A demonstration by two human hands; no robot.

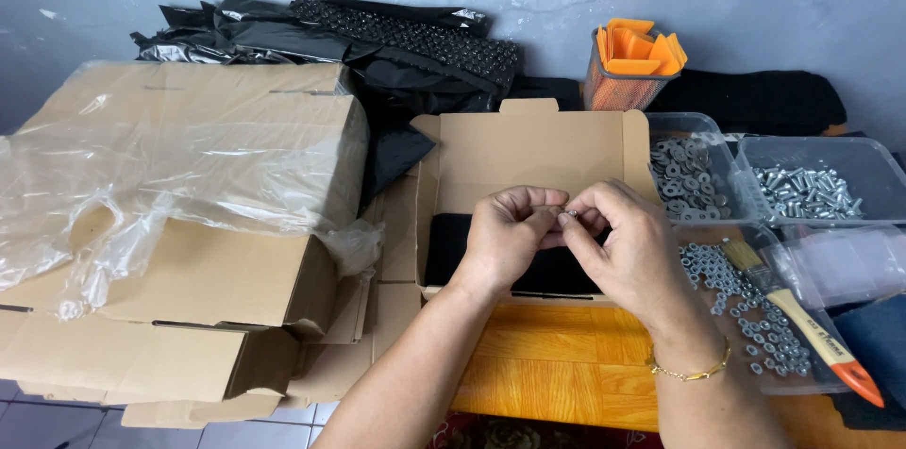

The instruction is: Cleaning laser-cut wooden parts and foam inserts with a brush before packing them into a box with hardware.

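Forearms come in from the bottom edge, gold bracelet point(694, 372) on the right wrist. Left hand point(505, 237) and right hand point(628, 246) meet over the open cardboard box point(528, 152). Fingers of both hands are pinched together on a small silver fastener point(569, 214), held between the fingertips just above the black foam insert point(444, 246) in the box. It's too small to tell if it's a bolt with a nut or something else.

The box sits on the orange wooden surface point(557, 355), lid flap standing upright behind the hands.

Right of the hands: a flat clear tray of nuts point(746, 312) with a paintbrush point(797, 312) lying across it, orange handle tip pointing toward the camera. Behind that, a clear tub of washers point(689, 175), just beside the box. Next over, a clear tub of bolts point(807, 190). A clear plastic lid point(840, 265) lies in front of the bolts tub.

Orange mesh holder point(628, 67) with orange plastic pieces stands behind the box, against the wall.

Left: a stack of flat cardboard cartons point(189, 298), partly under clear plastic film point(142, 175). Black plastic bags point(359, 43) are piled behind them.
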